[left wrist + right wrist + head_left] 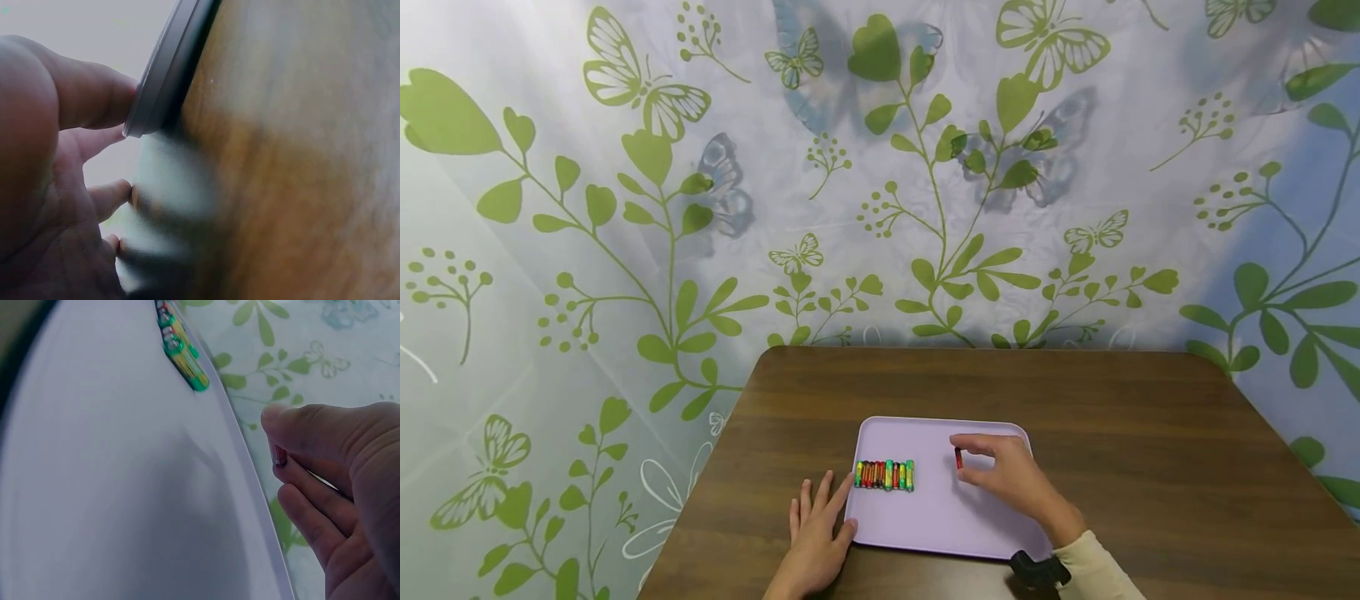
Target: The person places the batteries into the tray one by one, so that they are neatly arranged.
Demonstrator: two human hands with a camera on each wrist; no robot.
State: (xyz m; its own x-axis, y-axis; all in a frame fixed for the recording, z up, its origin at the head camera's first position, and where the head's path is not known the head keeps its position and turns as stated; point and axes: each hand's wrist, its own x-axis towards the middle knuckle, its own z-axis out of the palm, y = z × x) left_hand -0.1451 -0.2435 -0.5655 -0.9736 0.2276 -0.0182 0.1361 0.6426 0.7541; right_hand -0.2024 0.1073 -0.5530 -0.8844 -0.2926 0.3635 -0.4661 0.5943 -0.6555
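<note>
A red and black battery (958, 458) is pinched between the thumb and a finger of my right hand (1003, 475), over the right half of a lilac tray (925, 525). In the right wrist view only part of that battery (279, 454) shows below the thumb. Several batteries (885, 475), some green and yellow, others red and black, lie side by side in a row at the tray's left. My left hand (816, 533) has its fingers spread, thumb and a fingertip touching the tray's left edge. The left wrist view shows the thumb (94, 94) against the tray rim (165, 69).
The tray lies on a dark brown wooden table (1112, 417). Behind the table hangs a pale curtain (850, 208) with green leaves and butterflies. A black strap (1037, 571) circles the right wrist, beside a cream sleeve (1093, 571).
</note>
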